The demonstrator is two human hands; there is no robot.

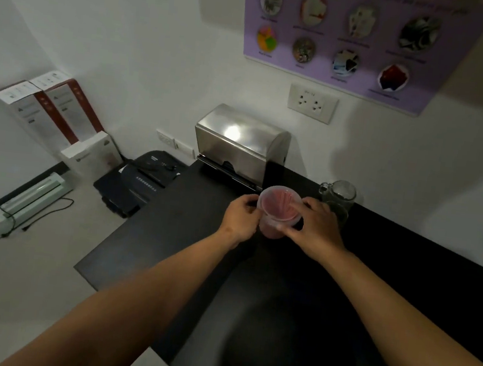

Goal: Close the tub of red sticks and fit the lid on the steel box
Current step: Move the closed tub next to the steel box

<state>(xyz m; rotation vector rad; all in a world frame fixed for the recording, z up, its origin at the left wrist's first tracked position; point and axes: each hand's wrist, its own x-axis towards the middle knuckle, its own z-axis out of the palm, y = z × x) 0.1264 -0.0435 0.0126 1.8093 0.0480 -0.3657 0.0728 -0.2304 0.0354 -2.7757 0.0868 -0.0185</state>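
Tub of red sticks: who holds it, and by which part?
Both hands hold the tub: left hand on its left side, right hand at the lid's right rim.

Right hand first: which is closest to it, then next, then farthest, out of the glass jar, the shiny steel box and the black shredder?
From the right hand:
1. Glass jar, just behind it on the counter.
2. Steel box, farther back-left against the wall.
3. Black shredder, far left, down on the floor.

Left arm (131,296): bare from elbow to wrist, no sleeve.
Right arm (400,309): bare, no sleeve.
Left hand (241,216): no glove.
Right hand (319,228): no glove.
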